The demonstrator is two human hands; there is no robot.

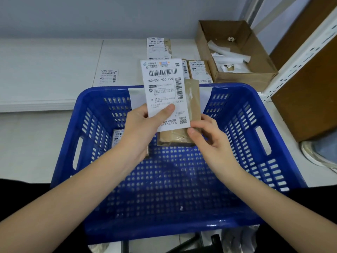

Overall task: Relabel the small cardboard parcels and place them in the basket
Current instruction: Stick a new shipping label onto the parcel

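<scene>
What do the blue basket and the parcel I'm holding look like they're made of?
The basket: glossy moulded plastic, judging by the shiny rim and slotted walls. The parcel: brown cardboard, seemingly under clear tape or film, given its faint sheen. Its label: matte white printed paper, probably adhesive.

— Behind the work surface?
— Plain pale grey-blue wall (91,15), evenly lit.
— Underneath?
— White tabletop (45,70), split by 1 seam, a lower pale surface (27,143) in front.
— To the right?
— White perforated shelf upright (299,57), leaning diagonally across view, beside a brown wooden panel (310,99).
</scene>
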